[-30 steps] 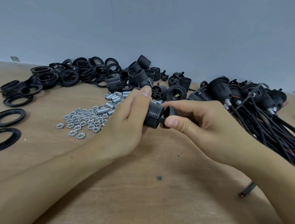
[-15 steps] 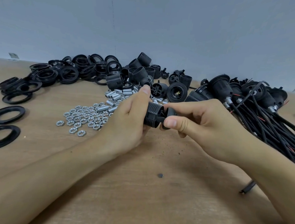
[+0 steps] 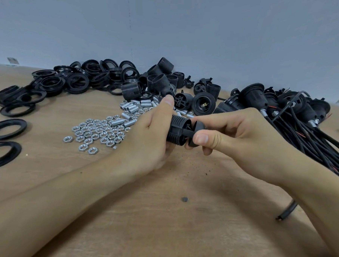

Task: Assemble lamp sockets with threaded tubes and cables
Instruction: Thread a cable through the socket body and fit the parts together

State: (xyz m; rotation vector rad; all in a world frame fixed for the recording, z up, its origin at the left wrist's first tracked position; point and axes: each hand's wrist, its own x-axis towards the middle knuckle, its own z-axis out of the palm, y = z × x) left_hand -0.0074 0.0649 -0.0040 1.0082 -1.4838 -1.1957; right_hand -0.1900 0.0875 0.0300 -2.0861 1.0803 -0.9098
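Wood table [image 3: 179, 235] fills the lower part of the frame, and a plain grey wall [image 3: 188, 32] stands behind it.

Only one view is given, the head view. In the middle of the frame, the left hand [image 3: 150, 139] wraps around a black ribbed socket [image 3: 179, 131]. Its thumb sticks up over the top. This looks like a firm hold, so the socket will not turn or slip. The right hand [image 3: 236, 139] pinches a small black cap [image 3: 195, 135] with thumb and fingers, right at the open end of the socket. The cap touches the socket, and I think the person is pushing or twisting the two parts together. Both are held up off the table, close to the eyes, maybe so the parts are easy to line up.

Spare parts lie in heaps by kind, which makes each one easy to grab. Silver nuts [image 3: 96, 133] sit left of the hands. Short metal tubes [image 3: 134, 107] lie just behind the nuts. Black rings [image 3: 73, 81] pile up at the upper left, and two more lie flat at the left edge. Loose black sockets [image 3: 163, 77] sit near the wall in the upper middle. At the right, sockets with cables [image 3: 310, 138] lie in a bunch; these look finished.

A short bit of black cable [image 3: 287, 210] lies under the right arm.
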